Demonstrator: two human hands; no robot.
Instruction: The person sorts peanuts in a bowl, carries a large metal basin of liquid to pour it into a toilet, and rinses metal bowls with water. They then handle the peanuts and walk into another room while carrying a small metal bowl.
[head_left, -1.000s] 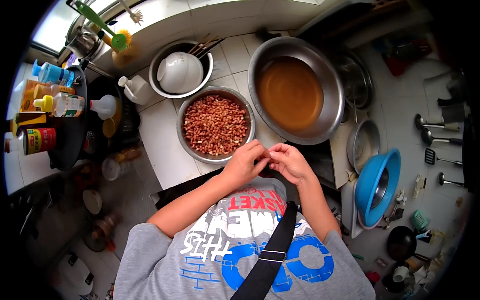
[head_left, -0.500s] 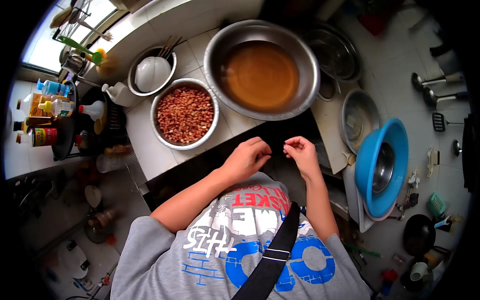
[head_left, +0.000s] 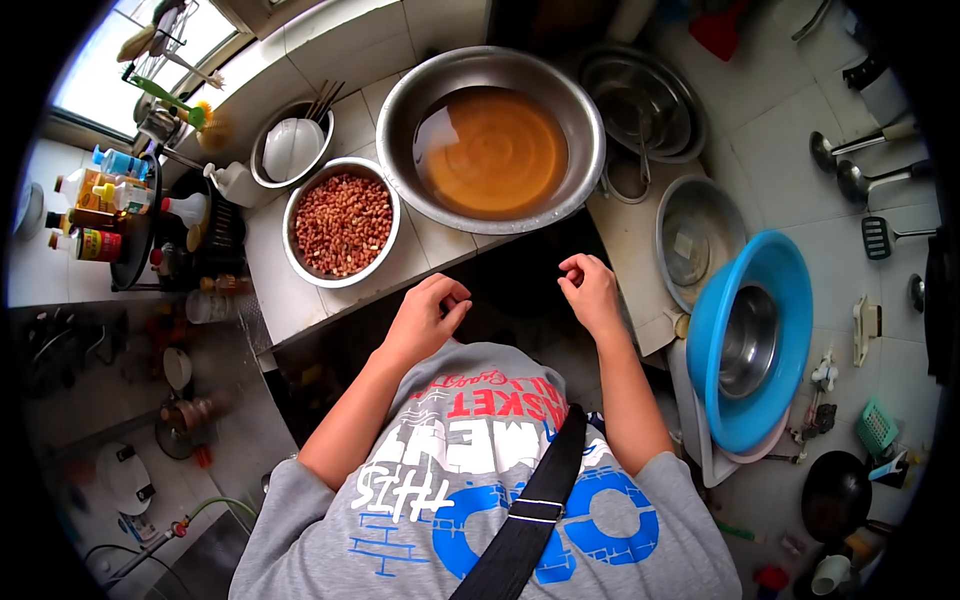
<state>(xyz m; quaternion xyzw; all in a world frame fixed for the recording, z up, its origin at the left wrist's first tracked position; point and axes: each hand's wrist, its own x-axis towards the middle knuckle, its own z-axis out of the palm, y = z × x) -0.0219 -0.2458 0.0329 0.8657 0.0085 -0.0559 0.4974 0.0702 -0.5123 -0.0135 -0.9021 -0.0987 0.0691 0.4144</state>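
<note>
Both hands are now well apart over the dark opening at the worktop's (head_left: 275, 290) edge, where a second ago their fingertips met. The left hand (head_left: 425, 312) sits farther left in the view and curls loosely, its thumb held off the bent fingers; the right hand (head_left: 592, 292) also curls, index finger and thumb slightly parted. Reddish-brown nuts (head_left: 343, 225), small, oval and dull-skinned, fill the round metal bowl (head_left: 340, 282) on the tiled worktop, nearest the left hand. Just beside it, the wide metal basin (head_left: 587, 150) has a thick rolled rim and holds cloudy amber-brown liquid (head_left: 500, 165) with faint rings and a pale reflection. Behind the nuts, a smooth white bowl (head_left: 293, 148) and thin chopsticks (head_left: 323, 100) rest in a metal container (head_left: 259, 160). Off to the right, a glossy blue basin (head_left: 790, 350) stands tilted with a shiny steel bowl (head_left: 748, 350) inside, near a shallow, dull metal pan (head_left: 715, 225). The bowl of nuts and the wide basin appear farther left and higher than in the first frame, as the whole view has shifted; they remain side by side.
</note>
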